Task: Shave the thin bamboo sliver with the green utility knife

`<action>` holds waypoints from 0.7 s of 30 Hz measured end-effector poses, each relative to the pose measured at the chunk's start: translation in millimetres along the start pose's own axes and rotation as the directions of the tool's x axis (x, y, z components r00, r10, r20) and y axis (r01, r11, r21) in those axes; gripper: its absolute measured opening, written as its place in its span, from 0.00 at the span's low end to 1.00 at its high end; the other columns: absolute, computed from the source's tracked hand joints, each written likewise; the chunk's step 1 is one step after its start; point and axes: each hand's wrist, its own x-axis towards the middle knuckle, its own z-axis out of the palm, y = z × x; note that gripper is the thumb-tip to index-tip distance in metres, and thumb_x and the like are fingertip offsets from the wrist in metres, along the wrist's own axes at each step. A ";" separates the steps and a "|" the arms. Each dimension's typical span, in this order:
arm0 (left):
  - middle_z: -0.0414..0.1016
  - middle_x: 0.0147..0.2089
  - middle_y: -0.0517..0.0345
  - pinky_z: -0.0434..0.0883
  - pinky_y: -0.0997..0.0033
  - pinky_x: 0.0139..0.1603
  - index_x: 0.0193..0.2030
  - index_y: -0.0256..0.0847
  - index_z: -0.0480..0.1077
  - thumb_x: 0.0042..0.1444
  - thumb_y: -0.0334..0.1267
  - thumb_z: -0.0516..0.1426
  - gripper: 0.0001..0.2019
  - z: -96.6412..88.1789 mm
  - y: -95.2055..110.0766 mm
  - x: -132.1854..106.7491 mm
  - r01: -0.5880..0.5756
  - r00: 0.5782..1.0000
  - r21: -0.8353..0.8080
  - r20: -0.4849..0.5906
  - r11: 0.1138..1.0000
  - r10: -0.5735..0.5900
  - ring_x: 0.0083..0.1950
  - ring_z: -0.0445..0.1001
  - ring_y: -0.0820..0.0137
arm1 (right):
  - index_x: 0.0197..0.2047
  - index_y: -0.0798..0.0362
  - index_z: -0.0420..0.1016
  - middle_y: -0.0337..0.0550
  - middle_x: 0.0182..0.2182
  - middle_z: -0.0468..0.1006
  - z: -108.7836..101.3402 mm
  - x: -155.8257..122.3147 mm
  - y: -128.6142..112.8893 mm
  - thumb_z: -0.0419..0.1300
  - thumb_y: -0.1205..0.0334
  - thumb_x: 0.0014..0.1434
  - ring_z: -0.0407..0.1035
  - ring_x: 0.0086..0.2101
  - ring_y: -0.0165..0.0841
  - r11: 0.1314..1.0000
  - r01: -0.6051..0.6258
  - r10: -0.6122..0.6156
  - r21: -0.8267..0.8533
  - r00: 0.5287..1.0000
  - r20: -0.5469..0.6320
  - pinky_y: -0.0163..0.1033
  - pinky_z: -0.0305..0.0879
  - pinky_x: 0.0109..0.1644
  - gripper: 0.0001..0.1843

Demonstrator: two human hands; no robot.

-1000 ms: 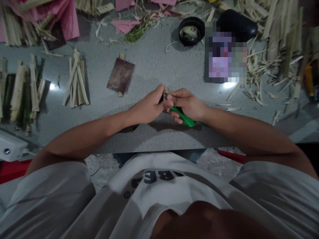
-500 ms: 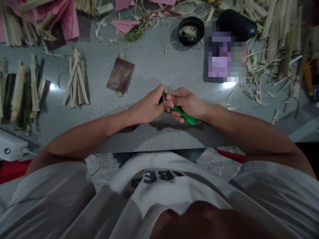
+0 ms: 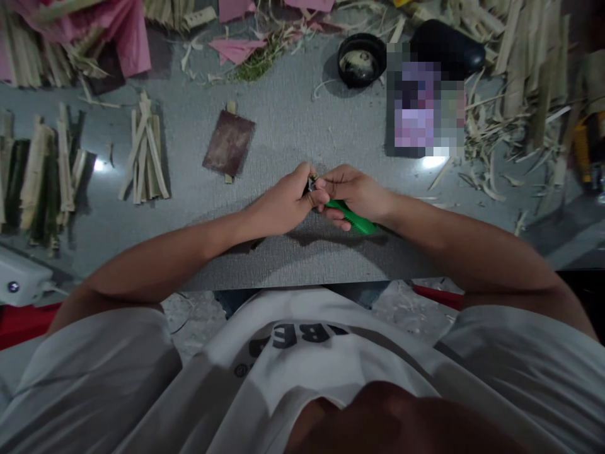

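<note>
At table centre: right hand (image 3: 352, 192) grips green-handled knife (image 3: 352, 217), held just above grey mat (image 3: 283, 126).
Left hand (image 3: 288, 202): closed, pinching something small at the blade tip; what, I cannot tell.
Handling: likely light, rigid plastic; hold the ribbed handle, clear of the blade.

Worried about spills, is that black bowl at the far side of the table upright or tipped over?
Upright. The black bowl sits on its base on the grey table, its round opening facing up with something pale inside.

left hand (image 3: 283, 205), right hand (image 3: 352, 194) together (fingers curled)
</note>
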 end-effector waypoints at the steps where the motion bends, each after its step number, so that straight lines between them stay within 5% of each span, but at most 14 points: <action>1: 0.78 0.40 0.60 0.70 0.57 0.44 0.48 0.52 0.60 0.84 0.79 0.61 0.33 1.1 1.4 -0.8 0.012 1.000 0.002 -0.018 1.000 -0.012 0.42 0.78 0.61 | 0.41 0.49 0.75 0.31 0.24 0.67 5.0 -0.3 1.5 0.74 0.25 0.89 0.64 0.20 0.28 1.000 0.022 -0.022 -0.002 0.998 -0.060 0.32 0.68 0.22 0.38; 4: 0.78 0.41 0.59 0.73 0.55 0.47 0.47 0.52 0.61 0.86 0.80 0.58 0.34 2.0 3.0 -0.9 0.019 0.998 0.004 -0.065 1.000 -0.018 0.43 0.78 0.60 | 0.41 0.48 0.71 0.33 0.25 0.68 20.9 -1.2 8.6 0.73 0.22 0.88 0.66 0.21 0.28 0.996 0.087 -0.085 -0.004 0.969 -0.232 0.32 0.68 0.23 0.40; 7: 0.78 0.40 0.59 0.72 0.55 0.46 0.47 0.51 0.62 0.83 0.84 0.58 0.36 -0.7 -2.4 2.2 -0.006 0.996 0.025 -0.084 1.000 0.008 0.42 0.76 0.60 | 0.42 0.47 0.69 0.34 0.25 0.69 25.2 -2.2 12.8 0.72 0.21 0.87 0.68 0.21 0.30 0.995 0.096 -0.093 -0.003 0.961 -0.259 0.33 0.68 0.24 0.40; 12: 0.72 0.38 0.62 0.68 0.57 0.42 0.47 0.51 0.61 0.72 0.90 0.66 0.41 -6.6 -13.0 6.0 -0.079 0.997 -0.013 0.001 0.997 0.079 0.39 0.70 0.63 | 0.42 0.49 0.73 0.32 0.24 0.69 4.0 -2.6 8.1 0.74 0.24 0.88 0.67 0.19 0.29 1.000 0.028 -0.028 -0.001 0.999 -0.042 0.32 0.70 0.22 0.38; 16: 0.67 0.38 0.65 0.68 0.59 0.42 0.48 0.52 0.59 0.66 0.91 0.70 0.45 -6.9 -12.3 5.0 -0.085 0.995 -0.063 0.042 0.994 0.088 0.39 0.68 0.64 | 0.43 0.50 0.75 0.29 0.23 0.69 -10.5 0.1 5.2 0.72 0.27 0.91 0.67 0.17 0.29 0.999 -0.037 0.032 0.031 0.986 0.166 0.31 0.70 0.21 0.36; 21: 0.70 0.39 0.63 0.70 0.58 0.44 0.47 0.52 0.58 0.66 0.91 0.70 0.45 -6.5 -7.8 4.3 -0.084 0.995 -0.081 0.043 0.993 0.088 0.41 0.70 0.62 | 0.43 0.50 0.76 0.31 0.23 0.71 -8.6 0.5 2.9 0.72 0.26 0.90 0.67 0.17 0.30 0.996 -0.071 0.062 0.048 0.984 0.169 0.32 0.70 0.20 0.36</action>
